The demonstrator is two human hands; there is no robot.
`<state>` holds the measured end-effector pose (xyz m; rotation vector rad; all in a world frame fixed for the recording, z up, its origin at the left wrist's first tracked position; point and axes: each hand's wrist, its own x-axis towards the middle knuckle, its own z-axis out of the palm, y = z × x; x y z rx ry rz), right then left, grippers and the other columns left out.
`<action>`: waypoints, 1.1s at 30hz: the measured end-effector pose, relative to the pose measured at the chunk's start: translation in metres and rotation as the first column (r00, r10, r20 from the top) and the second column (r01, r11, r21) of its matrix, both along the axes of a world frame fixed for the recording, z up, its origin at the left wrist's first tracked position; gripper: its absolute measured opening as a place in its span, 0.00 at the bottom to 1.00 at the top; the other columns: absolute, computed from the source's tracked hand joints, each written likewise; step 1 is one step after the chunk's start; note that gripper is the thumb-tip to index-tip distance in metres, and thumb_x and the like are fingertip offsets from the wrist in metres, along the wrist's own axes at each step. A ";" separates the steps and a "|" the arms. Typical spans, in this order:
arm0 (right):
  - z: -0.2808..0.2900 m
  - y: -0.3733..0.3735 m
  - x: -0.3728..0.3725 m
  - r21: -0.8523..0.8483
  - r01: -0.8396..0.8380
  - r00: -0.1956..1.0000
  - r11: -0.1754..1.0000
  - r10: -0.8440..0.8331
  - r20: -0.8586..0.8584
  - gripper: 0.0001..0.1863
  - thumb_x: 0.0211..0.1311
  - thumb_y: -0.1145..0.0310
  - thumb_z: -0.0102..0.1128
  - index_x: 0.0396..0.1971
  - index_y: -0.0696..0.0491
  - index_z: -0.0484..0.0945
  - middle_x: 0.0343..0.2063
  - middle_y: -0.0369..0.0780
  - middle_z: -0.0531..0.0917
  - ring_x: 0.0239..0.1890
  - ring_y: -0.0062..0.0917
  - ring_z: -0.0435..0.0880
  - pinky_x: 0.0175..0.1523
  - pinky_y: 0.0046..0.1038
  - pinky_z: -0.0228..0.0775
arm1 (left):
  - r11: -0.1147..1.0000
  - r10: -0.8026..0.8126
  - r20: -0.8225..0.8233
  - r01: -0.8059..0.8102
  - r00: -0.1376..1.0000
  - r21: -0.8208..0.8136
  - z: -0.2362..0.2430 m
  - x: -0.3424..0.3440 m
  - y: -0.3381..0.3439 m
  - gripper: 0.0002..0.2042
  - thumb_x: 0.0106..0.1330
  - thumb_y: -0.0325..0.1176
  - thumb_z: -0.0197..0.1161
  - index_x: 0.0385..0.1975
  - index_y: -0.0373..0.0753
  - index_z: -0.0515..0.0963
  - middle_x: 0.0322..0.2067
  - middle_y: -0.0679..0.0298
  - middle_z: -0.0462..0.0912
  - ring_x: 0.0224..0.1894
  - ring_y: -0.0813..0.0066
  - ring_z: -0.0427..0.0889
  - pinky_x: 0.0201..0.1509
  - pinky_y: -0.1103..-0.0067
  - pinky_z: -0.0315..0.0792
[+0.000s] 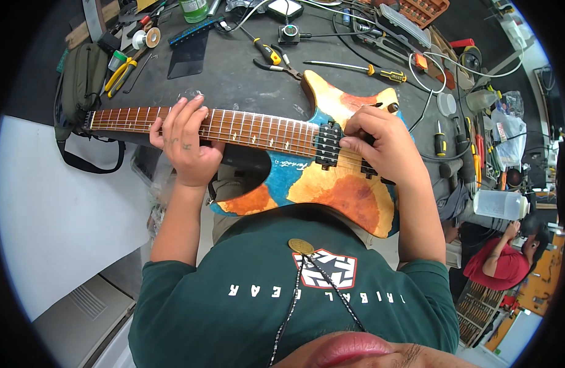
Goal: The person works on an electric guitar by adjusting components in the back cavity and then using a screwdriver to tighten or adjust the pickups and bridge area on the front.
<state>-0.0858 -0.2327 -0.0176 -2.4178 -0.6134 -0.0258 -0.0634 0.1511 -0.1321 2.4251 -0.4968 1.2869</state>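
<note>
An electric guitar [319, 184] is held across the lap of the person, with its neck [233, 127] pointing to the person's left. The body is painted in patches of blue, orange and pale yellow, and a black pickup [329, 146] is seen under the strings.

The left hand [187, 144] is wrapped around the neck from below; its fingers [190, 107] are curled over the fretboard and pressed on the strings. The right hand [377, 144] is laid on the body near the pickup, with the fingers bent and drawn together on the strings; whether something small is pinched between them cannot be told.

Behind the guitar a dark counter [233, 73] is covered with tools. A screwdriver with a yellow and black handle [267, 52] lies just beyond the neck, and a second, longer one [362, 69] lies near the upper edge of the body. Pliers with yellow grips [121, 73] are placed at the far left, beside an olive green bag [83, 83] which hangs over the edge of the counter. A green bottle [194, 8] with a pale label stands at the far rim. A clear plastic jug [500, 204] is seen at the right, and an orange compartment box [425, 8] at the top right.

At the lower right another person in a red shirt [500, 264] is seated.
</note>
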 end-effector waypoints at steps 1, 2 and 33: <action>0.000 0.000 0.000 0.004 -0.001 1.000 1.000 0.001 -0.005 0.12 0.63 0.76 0.83 0.40 0.59 0.86 0.33 0.40 0.84 0.35 0.32 0.88 0.42 0.33 0.81 | 1.000 0.000 0.000 0.000 1.000 0.000 0.000 0.000 0.000 0.28 0.59 0.38 0.85 0.60 0.48 0.82 0.66 0.68 0.91 0.73 0.59 0.84 0.82 0.57 0.56; 0.000 0.000 0.000 0.003 -0.001 1.000 1.000 0.001 -0.005 0.12 0.63 0.76 0.83 0.40 0.59 0.86 0.33 0.40 0.84 0.35 0.32 0.88 0.42 0.33 0.81 | 1.000 0.003 0.008 -0.003 1.000 -0.001 0.001 0.000 0.000 0.29 0.57 0.38 0.85 0.60 0.48 0.82 0.66 0.69 0.91 0.73 0.60 0.85 0.82 0.57 0.56; -0.002 0.007 0.002 -0.032 0.139 0.990 0.990 -0.139 -0.005 0.12 0.64 0.67 0.84 0.33 0.57 0.86 0.29 0.45 0.87 0.37 0.44 0.88 0.45 0.43 0.80 | 0.997 0.029 0.043 -0.032 0.999 0.064 0.004 0.001 -0.001 0.30 0.60 0.37 0.83 0.66 0.46 0.87 0.66 0.68 0.92 0.73 0.60 0.85 0.81 0.60 0.54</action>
